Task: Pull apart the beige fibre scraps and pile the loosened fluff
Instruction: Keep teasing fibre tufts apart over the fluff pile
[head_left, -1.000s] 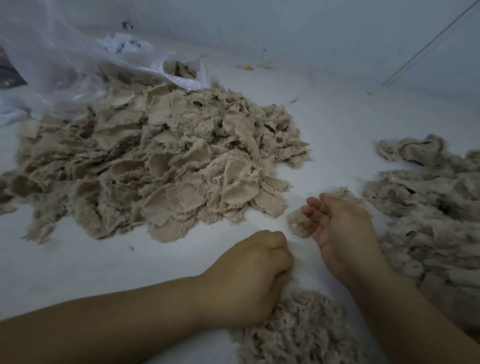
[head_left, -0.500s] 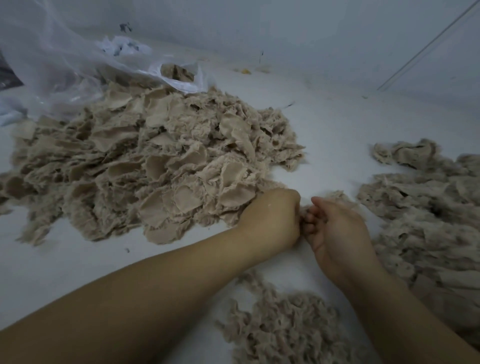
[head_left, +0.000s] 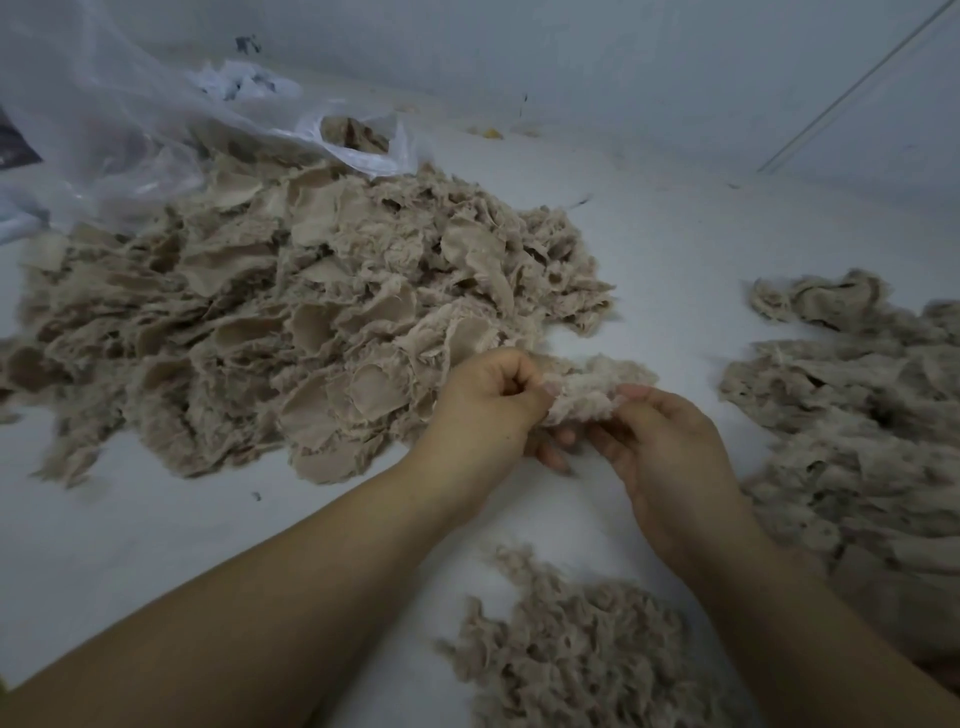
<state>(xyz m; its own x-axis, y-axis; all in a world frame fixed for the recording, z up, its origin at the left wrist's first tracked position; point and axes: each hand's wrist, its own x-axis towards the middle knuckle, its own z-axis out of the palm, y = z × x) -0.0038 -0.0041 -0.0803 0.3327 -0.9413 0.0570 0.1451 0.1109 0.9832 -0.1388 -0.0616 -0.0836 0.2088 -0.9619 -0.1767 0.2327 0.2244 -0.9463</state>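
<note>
At the far left, a clear plastic bag (head_left: 130, 135) lies slumped on the white surface (head_left: 675, 234), its mouth toward the big heap of beige scraps (head_left: 291, 322). Through the opening a few beige scraps show inside the bag; how many more it holds cannot be told through the crumpled film. Something white with dark marks sits behind the bag, too blurred to identify.

Just beside the heap's near right edge, the left hand (head_left: 483, 410) and right hand (head_left: 670, 457) hold one scrap (head_left: 587, 389) between them, lifted off the surface. The left grip is curled, pinching the scrap's left end; the right grip pinches its right end between thumb and fingertips, the lower fingers partly hidden under the scrap.

Near the bottom edge, between the two forearms, lies a small pile of loosened fluff (head_left: 576, 654), cut off by the frame. A larger mass of fibre (head_left: 852, 415) runs along the right, also cut off at the edge, and the right forearm covers its near part.
</note>
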